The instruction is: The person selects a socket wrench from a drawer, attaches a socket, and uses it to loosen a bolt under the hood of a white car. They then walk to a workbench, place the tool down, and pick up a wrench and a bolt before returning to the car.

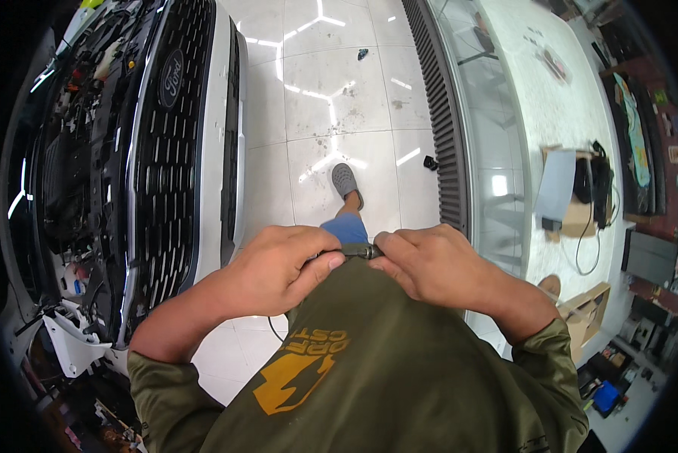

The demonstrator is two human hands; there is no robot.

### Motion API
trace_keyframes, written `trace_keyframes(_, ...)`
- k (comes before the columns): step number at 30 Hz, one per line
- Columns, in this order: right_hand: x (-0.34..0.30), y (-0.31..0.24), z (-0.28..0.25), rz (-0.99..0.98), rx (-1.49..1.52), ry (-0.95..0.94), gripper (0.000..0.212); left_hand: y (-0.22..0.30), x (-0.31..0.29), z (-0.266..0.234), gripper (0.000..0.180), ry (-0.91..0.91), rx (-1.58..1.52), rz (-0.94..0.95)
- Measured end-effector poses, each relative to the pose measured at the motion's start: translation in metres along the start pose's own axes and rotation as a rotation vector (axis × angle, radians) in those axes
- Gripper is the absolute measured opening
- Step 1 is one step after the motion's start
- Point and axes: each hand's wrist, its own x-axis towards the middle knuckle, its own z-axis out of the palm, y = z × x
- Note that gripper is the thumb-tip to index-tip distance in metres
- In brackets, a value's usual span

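Close in front of my olive shirt, both hands meet on a small dark cylindrical piece (356, 250) with a shiny ring toward its right end. My left hand (286, 264) is closed, its thumb and fingers pinching the left end. The right end is gripped by the fingertips of my right hand (418, 260). My fingers cover much of the piece, so its exact kind cannot be made out. A thin dark cable (275, 328) hangs below my left forearm; where it leads is hidden.
At left stands a vehicle front with a black grille (174, 143), white bumper (218, 136) and exposed engine bay. A dark ribbed strip (438, 113) runs along the tiled floor (278, 166). At right, a white table (535, 113) bears an open cardboard box (576, 219) and a cable.
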Motion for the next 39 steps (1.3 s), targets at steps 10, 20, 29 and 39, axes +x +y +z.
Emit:
trace_keyframes(10,0.212,0.098,-0.112,-0.138,-0.155,-0.048,0.021,-0.062,0.154,-0.161,0.014,0.134,-0.050,-0.012)
trace_keyframes(20,0.395,0.244,-0.225,-0.271,-0.033,-0.129,0.024,-0.101,0.315,-0.313,0.014,0.235,0.258,0.019)
trace_keyframes(29,0.575,0.328,-0.339,-0.203,0.190,-0.246,0.025,-0.122,0.458,-0.452,0.016,0.398,-0.127,-0.292)
trace_keyframes(39,0.786,0.405,-0.386,-0.217,0.104,-0.409,0.026,-0.256,0.552,-0.600,0.023,0.449,-0.174,-0.215)
